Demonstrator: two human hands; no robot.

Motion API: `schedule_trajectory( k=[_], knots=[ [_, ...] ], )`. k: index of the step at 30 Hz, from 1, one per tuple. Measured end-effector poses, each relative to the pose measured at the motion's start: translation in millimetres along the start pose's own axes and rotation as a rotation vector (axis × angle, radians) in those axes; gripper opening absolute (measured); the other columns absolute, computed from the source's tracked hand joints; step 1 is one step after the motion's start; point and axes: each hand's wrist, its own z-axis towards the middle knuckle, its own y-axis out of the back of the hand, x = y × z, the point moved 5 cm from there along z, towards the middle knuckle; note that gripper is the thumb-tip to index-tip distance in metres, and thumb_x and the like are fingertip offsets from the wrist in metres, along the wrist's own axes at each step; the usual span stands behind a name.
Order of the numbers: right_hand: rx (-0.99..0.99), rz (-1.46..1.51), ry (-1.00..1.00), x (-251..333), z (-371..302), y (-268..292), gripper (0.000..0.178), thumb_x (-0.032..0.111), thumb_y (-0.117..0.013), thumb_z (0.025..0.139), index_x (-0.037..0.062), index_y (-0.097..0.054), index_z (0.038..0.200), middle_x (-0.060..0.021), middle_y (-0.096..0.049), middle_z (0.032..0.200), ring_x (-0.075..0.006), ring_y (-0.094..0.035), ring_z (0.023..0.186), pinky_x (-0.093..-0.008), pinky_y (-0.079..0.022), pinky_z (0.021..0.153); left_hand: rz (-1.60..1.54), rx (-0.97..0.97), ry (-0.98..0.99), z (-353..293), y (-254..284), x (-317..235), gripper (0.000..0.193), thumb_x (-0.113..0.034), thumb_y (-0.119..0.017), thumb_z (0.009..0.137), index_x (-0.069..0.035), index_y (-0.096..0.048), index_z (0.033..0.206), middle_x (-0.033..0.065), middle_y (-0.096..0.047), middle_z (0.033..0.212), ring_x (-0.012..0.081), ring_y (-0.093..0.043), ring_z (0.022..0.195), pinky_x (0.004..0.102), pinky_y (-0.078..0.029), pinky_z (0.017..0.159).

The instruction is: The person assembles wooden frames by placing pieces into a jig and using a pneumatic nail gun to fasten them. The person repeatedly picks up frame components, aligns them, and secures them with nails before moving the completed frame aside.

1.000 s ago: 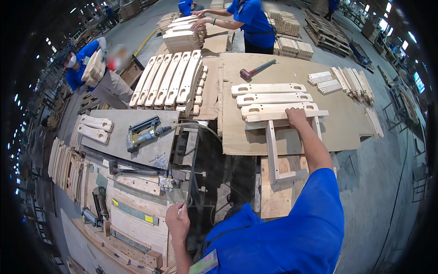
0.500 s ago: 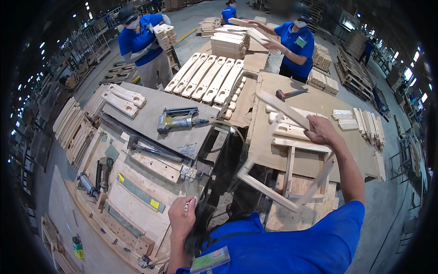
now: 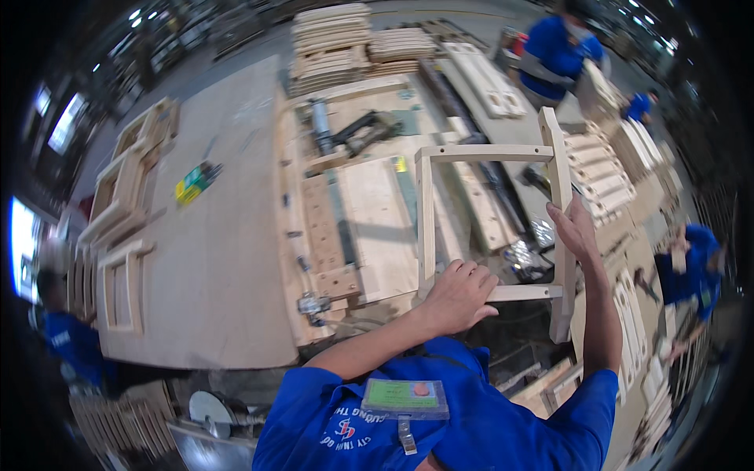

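Observation:
A pale wooden frame (image 3: 495, 153) is held up in front of me, over the work bench, with its long rail on the right. My right hand (image 3: 576, 228) is closed round that long rail. My left hand (image 3: 459, 298) is closed over the frame's near left corner, where the near crosspiece begins. Its palm side and whatever else might be in it are hidden. Beneath the frame lies a wooden jig board (image 3: 377, 228) with dark green strips. Beyond it a nail gun (image 3: 365, 132) rests on the bench.
At left a broad table (image 3: 228, 267) carries several finished frames (image 3: 122, 286) and a green-and-yellow item (image 3: 192, 184). Stacked slats (image 3: 330, 47) stand at the far side. Co-workers in blue are at the far right (image 3: 550, 55), right (image 3: 695, 267) and left (image 3: 71, 337).
My view and body have turned left, toward the jig bench. The frame has come from the right-hand table to in front of me, and my left hand has taken hold of its corner.

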Motion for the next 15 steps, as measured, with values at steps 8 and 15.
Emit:
schedule_trajectory(
  k=[8, 15],
  knots=[
    [0.191, -0.213, -0.003, 79.5, 95.4, -173.6, 0.07, 0.05, -0.069, 0.093, -0.0077, -0.054, 0.13, -0.0333, -0.068, 0.125, -0.0504, -0.064, 0.12, -0.0507, -0.049, 0.101, 0.173, -0.049, 0.429, -61.5, -8.2, 143.7, 0.031, -0.02, -0.081, 0.081, -0.009, -0.063, 0.105, 0.0098, -0.067, 0.1, 0.0314, -0.067, 0.098, 0.0467, -0.051, 0.084],
    [0.287, -0.252, 0.051, 82.9, 140.7, -265.5, 0.077, 0.055, -0.066, 0.093, -0.0061, -0.048, 0.137, -0.0338, -0.068, 0.126, -0.0492, -0.066, 0.119, -0.0543, -0.051, 0.102, 0.243, -0.015, 0.623, -73.3, -10.8, 200.6, 0.025, -0.022, -0.077, 0.087, -0.009, -0.064, 0.104, 0.0108, -0.068, 0.097, 0.0322, -0.068, 0.097, 0.0471, -0.051, 0.084]
  ],
)
